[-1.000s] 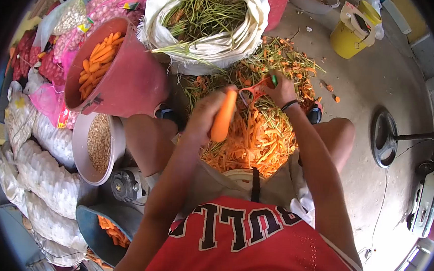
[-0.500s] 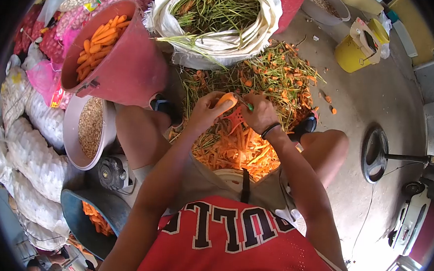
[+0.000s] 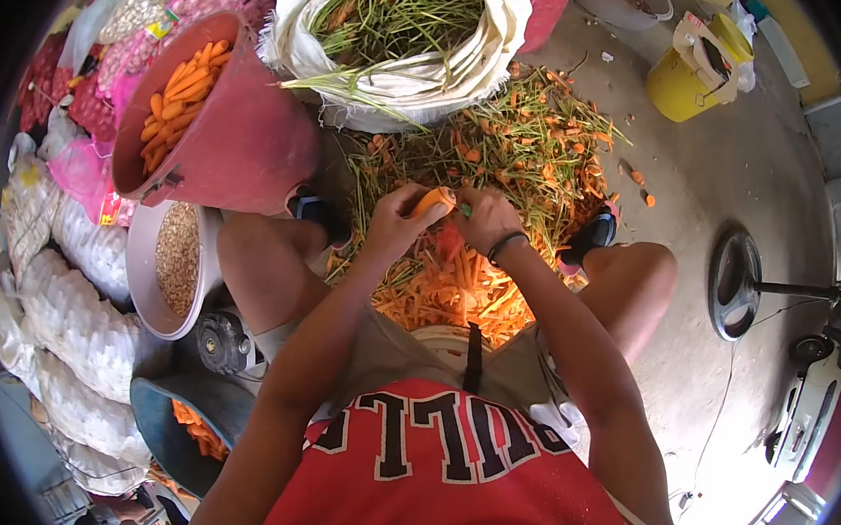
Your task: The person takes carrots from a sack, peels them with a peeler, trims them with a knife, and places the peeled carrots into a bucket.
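My left hand (image 3: pixel 396 219) is wrapped round an orange carrot (image 3: pixel 432 203), its thick end pointing right. Close beside that end, my right hand (image 3: pixel 490 219) grips a small green-handled tool (image 3: pixel 465 209); its working end is too small to make out. Both hands are above a heap of orange carrot peelings (image 3: pixel 457 289) between my knees. Beyond them spreads a pile of green stalks and cut carrot tops (image 3: pixel 505 138).
A white sack (image 3: pixel 296 19) of green stalks stands ahead. On the left are a red tub (image 3: pixel 254 146) of carrots, a pale basin (image 3: pixel 142 274) and a dark bin (image 3: pixel 157 396) with carrots. A yellow bucket (image 3: pixel 677 90) and a round-based stand (image 3: pixel 734 282) are on the right.
The carrot has tilted in my left hand, and its dark tip no longer shows. My right hand has shifted slightly left, bringing the green handle closer to the carrot's end.
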A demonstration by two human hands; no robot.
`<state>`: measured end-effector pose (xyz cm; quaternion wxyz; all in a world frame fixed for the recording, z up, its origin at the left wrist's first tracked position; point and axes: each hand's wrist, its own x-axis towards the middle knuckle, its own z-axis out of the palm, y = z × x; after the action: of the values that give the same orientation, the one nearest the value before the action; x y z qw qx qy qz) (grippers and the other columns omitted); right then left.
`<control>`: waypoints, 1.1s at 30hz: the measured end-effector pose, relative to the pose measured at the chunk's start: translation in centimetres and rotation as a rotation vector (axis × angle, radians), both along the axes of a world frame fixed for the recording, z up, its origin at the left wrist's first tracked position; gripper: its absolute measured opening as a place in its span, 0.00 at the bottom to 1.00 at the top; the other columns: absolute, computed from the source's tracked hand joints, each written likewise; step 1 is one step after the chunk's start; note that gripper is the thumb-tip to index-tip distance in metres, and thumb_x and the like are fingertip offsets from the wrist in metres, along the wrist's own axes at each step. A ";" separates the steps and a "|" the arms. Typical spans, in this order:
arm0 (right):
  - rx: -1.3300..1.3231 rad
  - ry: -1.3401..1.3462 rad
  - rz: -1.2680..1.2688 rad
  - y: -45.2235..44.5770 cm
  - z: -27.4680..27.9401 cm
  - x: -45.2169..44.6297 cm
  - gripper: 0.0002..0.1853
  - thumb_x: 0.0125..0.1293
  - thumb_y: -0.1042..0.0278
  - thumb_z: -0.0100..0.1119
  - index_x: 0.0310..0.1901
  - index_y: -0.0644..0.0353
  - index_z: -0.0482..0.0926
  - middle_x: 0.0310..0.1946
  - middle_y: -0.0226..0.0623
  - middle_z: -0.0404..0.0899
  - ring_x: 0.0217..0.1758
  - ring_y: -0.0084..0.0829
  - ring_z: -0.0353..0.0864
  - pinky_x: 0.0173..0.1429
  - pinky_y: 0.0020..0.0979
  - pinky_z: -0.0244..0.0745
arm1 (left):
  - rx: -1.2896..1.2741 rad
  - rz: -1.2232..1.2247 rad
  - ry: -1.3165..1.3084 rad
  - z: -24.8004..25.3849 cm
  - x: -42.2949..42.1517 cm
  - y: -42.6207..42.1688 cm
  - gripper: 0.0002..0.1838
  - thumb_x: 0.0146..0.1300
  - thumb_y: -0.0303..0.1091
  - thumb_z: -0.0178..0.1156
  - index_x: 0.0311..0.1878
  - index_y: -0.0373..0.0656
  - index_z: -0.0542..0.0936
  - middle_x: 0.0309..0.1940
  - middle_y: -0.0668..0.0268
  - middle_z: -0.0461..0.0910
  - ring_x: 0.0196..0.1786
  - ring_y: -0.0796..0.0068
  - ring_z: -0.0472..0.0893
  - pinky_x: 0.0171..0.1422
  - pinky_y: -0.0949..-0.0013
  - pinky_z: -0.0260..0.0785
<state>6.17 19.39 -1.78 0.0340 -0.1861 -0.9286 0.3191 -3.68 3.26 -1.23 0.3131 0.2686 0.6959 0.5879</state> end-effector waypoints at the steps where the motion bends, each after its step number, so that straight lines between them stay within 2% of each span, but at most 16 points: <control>1: 0.060 -0.270 0.085 1.3 -2.9 0.1 0.16 0.61 0.61 0.59 0.43 0.65 0.79 0.40 0.54 0.81 0.43 0.49 0.81 0.47 0.46 0.76 | 0.007 -0.019 -0.022 0.5 0.3 0.0 0.17 0.65 0.41 0.64 0.48 0.37 0.78 0.30 0.71 0.77 0.25 0.87 0.71 0.27 0.79 0.64; 2: 0.120 -0.536 0.164 3.5 -7.2 0.2 0.16 0.62 0.59 0.58 0.42 0.66 0.80 0.40 0.53 0.81 0.44 0.47 0.82 0.48 0.45 0.76 | 0.016 -0.042 -0.040 1.3 0.6 0.1 0.17 0.65 0.41 0.64 0.48 0.37 0.78 0.30 0.71 0.77 0.24 0.88 0.71 0.26 0.79 0.63; 3: 0.173 -0.798 0.237 4.3 -7.0 -0.1 0.17 0.63 0.58 0.57 0.42 0.66 0.81 0.40 0.53 0.82 0.44 0.46 0.82 0.48 0.45 0.77 | 0.023 -0.073 -0.054 1.9 0.4 0.2 0.17 0.65 0.41 0.64 0.48 0.37 0.78 0.29 0.71 0.77 0.23 0.88 0.70 0.25 0.80 0.62; 5: 0.088 -0.938 0.432 4.6 -6.3 -0.1 0.18 0.64 0.57 0.54 0.37 0.66 0.82 0.35 0.50 0.83 0.39 0.41 0.83 0.45 0.44 0.77 | 0.021 0.018 -0.143 2.2 -1.2 0.2 0.18 0.63 0.42 0.66 0.48 0.37 0.79 0.31 0.70 0.78 0.24 0.88 0.71 0.25 0.79 0.62; 7: 0.018 -0.876 0.436 3.9 -8.5 -0.2 0.21 0.67 0.54 0.51 0.28 0.67 0.79 0.23 0.46 0.78 0.24 0.39 0.75 0.37 0.46 0.75 | 0.003 0.234 -0.225 1.2 -4.7 0.0 0.19 0.63 0.43 0.66 0.49 0.38 0.79 0.30 0.70 0.78 0.25 0.87 0.73 0.24 0.79 0.63; 9: -0.083 -0.907 0.338 3.8 -8.6 0.2 0.17 0.67 0.59 0.54 0.29 0.67 0.77 0.20 0.44 0.75 0.21 0.35 0.72 0.31 0.41 0.73 | 0.091 0.369 -0.284 2.4 -10.4 -0.7 0.22 0.68 0.52 0.58 0.50 0.41 0.77 0.30 0.70 0.77 0.24 0.83 0.74 0.23 0.78 0.65; 11: -0.070 -0.945 0.403 3.9 -7.2 0.0 0.14 0.66 0.61 0.56 0.33 0.67 0.77 0.22 0.44 0.76 0.22 0.35 0.73 0.29 0.38 0.73 | 0.646 0.278 -0.338 3.1 -18.8 -2.2 0.15 0.71 0.48 0.53 0.47 0.46 0.75 0.30 0.70 0.76 0.23 0.81 0.72 0.22 0.76 0.65; 12: -0.065 -0.971 0.429 3.9 -7.0 -0.2 0.15 0.66 0.61 0.56 0.35 0.68 0.78 0.23 0.44 0.77 0.23 0.35 0.74 0.30 0.38 0.74 | 0.879 0.295 -0.301 7.5 -20.9 -2.1 0.13 0.71 0.46 0.54 0.46 0.47 0.75 0.33 0.69 0.78 0.27 0.79 0.76 0.26 0.76 0.70; 13: -0.086 -0.970 0.431 3.8 -6.7 -0.3 0.15 0.66 0.60 0.57 0.37 0.68 0.78 0.25 0.44 0.78 0.24 0.35 0.75 0.31 0.39 0.74 | 1.093 0.384 -0.490 10.5 -23.5 -2.9 0.14 0.70 0.47 0.55 0.46 0.46 0.75 0.37 0.64 0.79 0.34 0.73 0.80 0.31 0.74 0.75; 15: -0.121 -0.972 0.433 3.8 -6.4 -0.3 0.17 0.66 0.58 0.57 0.41 0.68 0.78 0.28 0.45 0.80 0.26 0.36 0.77 0.32 0.40 0.75 | 1.208 0.516 -0.492 13.7 -27.2 -3.5 0.19 0.69 0.48 0.57 0.48 0.41 0.75 0.40 0.58 0.79 0.41 0.64 0.80 0.37 0.71 0.77; 18: -0.130 -1.019 0.487 3.9 -6.5 -0.8 0.22 0.67 0.55 0.57 0.51 0.68 0.75 0.38 0.48 0.81 0.35 0.39 0.81 0.39 0.43 0.78 | 0.999 0.381 -0.367 14.9 -29.5 -0.6 0.19 0.68 0.47 0.58 0.48 0.40 0.76 0.40 0.60 0.79 0.42 0.67 0.79 0.43 0.70 0.76; 22: -0.150 -1.002 0.548 4.2 -10.1 -1.5 0.27 0.66 0.58 0.57 0.62 0.64 0.70 0.47 0.51 0.81 0.46 0.44 0.82 0.48 0.45 0.80 | 0.401 0.420 -0.150 12.8 -30.2 7.0 0.16 0.73 0.39 0.53 0.55 0.36 0.75 0.38 0.62 0.80 0.40 0.70 0.79 0.47 0.71 0.74; 24: -0.202 -0.980 0.548 4.5 -5.2 -2.9 0.27 0.66 0.59 0.57 0.64 0.62 0.70 0.50 0.50 0.80 0.48 0.45 0.82 0.50 0.44 0.80 | 0.225 0.252 -0.035 12.4 -30.2 11.1 0.14 0.72 0.35 0.51 0.53 0.37 0.78 0.39 0.63 0.81 0.41 0.72 0.80 0.47 0.69 0.74; 27: -0.291 -0.849 0.516 5.0 -4.9 -3.4 0.26 0.65 0.60 0.57 0.63 0.60 0.71 0.50 0.50 0.80 0.49 0.44 0.81 0.52 0.44 0.79 | -0.143 0.072 0.322 8.2 -34.1 16.8 0.17 0.71 0.39 0.51 0.48 0.33 0.80 0.42 0.56 0.83 0.43 0.63 0.83 0.50 0.61 0.75; 30: -0.257 -0.853 0.519 5.5 -6.4 -4.0 0.25 0.64 0.61 0.58 0.61 0.59 0.72 0.47 0.50 0.81 0.48 0.46 0.82 0.52 0.44 0.78 | -0.818 0.151 0.882 1.9 -41.5 19.5 0.22 0.67 0.42 0.54 0.50 0.30 0.80 0.46 0.49 0.82 0.47 0.53 0.83 0.53 0.56 0.74; 33: -0.249 -0.799 0.468 6.0 -4.4 -4.8 0.22 0.62 0.62 0.59 0.57 0.59 0.74 0.42 0.50 0.82 0.46 0.48 0.82 0.49 0.45 0.78 | -0.903 0.259 0.690 1.2 -44.5 20.9 0.22 0.65 0.43 0.53 0.46 0.30 0.81 0.46 0.43 0.82 0.51 0.45 0.80 0.55 0.51 0.72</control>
<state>1.39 25.40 -6.20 -0.4211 -0.0828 -0.8406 0.3306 -48.22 24.12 -0.01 0.0775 0.1972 0.9665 0.1451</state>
